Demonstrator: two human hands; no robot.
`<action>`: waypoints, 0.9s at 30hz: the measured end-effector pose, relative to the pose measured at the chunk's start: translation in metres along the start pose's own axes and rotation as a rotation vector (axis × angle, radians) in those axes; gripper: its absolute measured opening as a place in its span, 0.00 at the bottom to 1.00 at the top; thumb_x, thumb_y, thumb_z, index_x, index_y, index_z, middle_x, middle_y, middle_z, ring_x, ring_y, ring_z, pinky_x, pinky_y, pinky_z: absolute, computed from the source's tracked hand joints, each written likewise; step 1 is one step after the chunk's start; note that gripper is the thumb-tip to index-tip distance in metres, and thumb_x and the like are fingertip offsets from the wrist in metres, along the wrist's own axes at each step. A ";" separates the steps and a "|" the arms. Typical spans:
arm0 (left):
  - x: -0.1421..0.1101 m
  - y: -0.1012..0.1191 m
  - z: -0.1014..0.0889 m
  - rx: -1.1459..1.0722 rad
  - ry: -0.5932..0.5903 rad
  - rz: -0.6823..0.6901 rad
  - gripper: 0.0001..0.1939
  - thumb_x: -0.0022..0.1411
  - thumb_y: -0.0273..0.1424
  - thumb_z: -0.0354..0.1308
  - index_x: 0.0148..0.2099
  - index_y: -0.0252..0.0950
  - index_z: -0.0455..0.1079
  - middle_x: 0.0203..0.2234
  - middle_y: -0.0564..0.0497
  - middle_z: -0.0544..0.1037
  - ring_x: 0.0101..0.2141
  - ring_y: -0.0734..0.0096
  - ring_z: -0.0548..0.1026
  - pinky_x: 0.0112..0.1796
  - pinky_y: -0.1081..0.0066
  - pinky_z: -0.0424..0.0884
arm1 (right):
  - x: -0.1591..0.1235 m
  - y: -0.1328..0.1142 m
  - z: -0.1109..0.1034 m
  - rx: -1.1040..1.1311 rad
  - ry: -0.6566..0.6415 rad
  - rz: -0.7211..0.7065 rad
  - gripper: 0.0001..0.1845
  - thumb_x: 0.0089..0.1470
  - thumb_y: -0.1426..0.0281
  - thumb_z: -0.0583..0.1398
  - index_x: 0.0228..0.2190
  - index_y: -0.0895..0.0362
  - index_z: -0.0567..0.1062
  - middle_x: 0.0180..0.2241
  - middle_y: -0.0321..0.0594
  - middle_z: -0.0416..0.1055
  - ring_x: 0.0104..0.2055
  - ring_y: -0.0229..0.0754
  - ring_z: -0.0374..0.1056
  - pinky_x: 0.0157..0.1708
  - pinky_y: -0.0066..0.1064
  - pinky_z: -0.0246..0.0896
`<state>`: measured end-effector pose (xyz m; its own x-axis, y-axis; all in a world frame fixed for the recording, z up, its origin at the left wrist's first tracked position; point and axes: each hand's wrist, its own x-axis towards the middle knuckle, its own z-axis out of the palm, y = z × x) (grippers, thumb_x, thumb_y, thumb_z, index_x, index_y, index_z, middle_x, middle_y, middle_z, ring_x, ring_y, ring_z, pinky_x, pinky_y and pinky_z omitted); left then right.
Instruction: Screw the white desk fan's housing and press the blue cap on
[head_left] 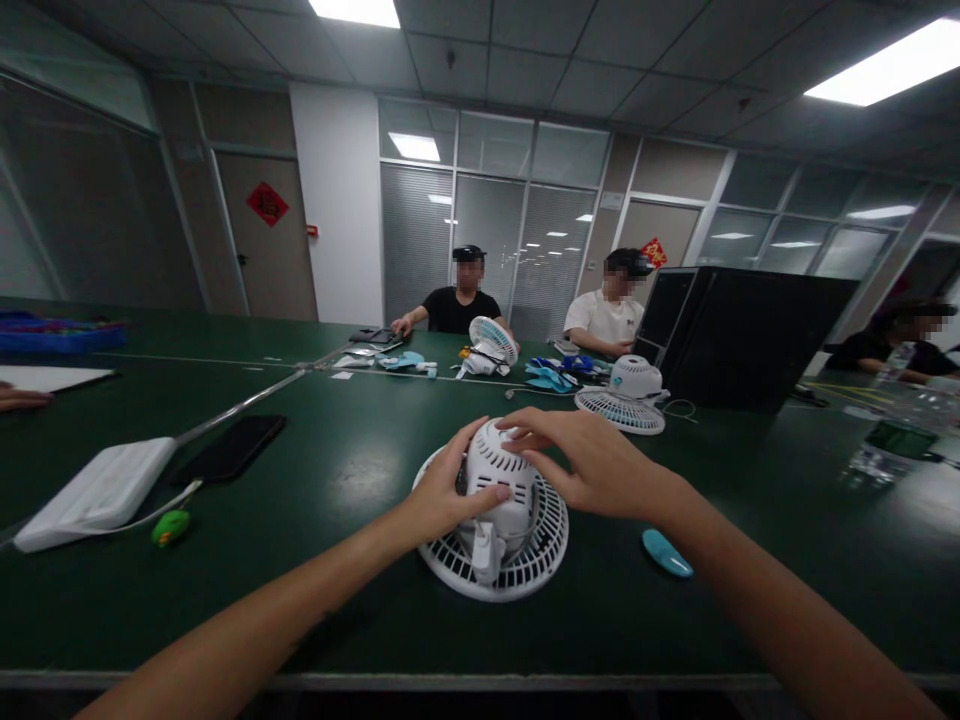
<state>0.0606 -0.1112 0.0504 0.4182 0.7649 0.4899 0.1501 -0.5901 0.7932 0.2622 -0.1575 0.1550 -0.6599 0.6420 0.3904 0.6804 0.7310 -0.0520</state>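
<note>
A small white fan (551,545) lies face down on the green table in front of me, its round grille at the bottom and its slotted motor housing (499,465) pointing up. My left hand (442,490) is wrapped around the housing's left side, with the thumb across its near face. From the right, my right hand (577,455) rests its curved fingers on the top of the housing; whether a small part sits under those fingertips is hidden. A light-blue oval piece (667,553) lies on the table below my right forearm.
At left are a white power strip (101,490), a black phone (232,448) and a green trinket (171,526). Beyond, another white fan (626,405), blue blades (551,375) and a large black case (750,330) stand near seated people. A metal strip (247,402) crosses the tabletop.
</note>
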 end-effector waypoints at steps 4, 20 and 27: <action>0.000 -0.001 0.000 -0.018 -0.007 0.006 0.42 0.54 0.42 0.65 0.66 0.42 0.52 0.61 0.40 0.64 0.58 0.48 0.65 0.58 0.48 0.60 | -0.016 0.008 0.002 0.200 0.017 -0.027 0.21 0.57 0.72 0.55 0.53 0.53 0.69 0.53 0.44 0.73 0.52 0.47 0.71 0.50 0.43 0.65; 0.000 0.016 -0.006 0.244 -0.030 0.288 0.20 0.59 0.35 0.60 0.53 0.42 0.66 0.62 0.43 0.58 0.62 0.49 0.59 0.60 0.50 0.58 | -0.073 0.141 0.076 0.117 -0.329 0.585 0.13 0.56 0.60 0.56 0.31 0.56 0.75 0.32 0.41 0.74 0.33 0.42 0.69 0.32 0.33 0.61; 0.000 0.012 -0.003 0.280 -0.003 0.341 0.19 0.60 0.35 0.60 0.54 0.42 0.65 0.60 0.43 0.58 0.60 0.49 0.60 0.59 0.50 0.60 | -0.033 0.123 0.033 0.643 0.174 0.571 0.20 0.51 0.51 0.59 0.31 0.57 0.68 0.26 0.36 0.70 0.22 0.34 0.63 0.20 0.26 0.55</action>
<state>0.0601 -0.1176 0.0607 0.4885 0.5141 0.7050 0.2404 -0.8560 0.4576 0.3570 -0.0811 0.1054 -0.1800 0.9434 0.2787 0.5454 0.3315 -0.7698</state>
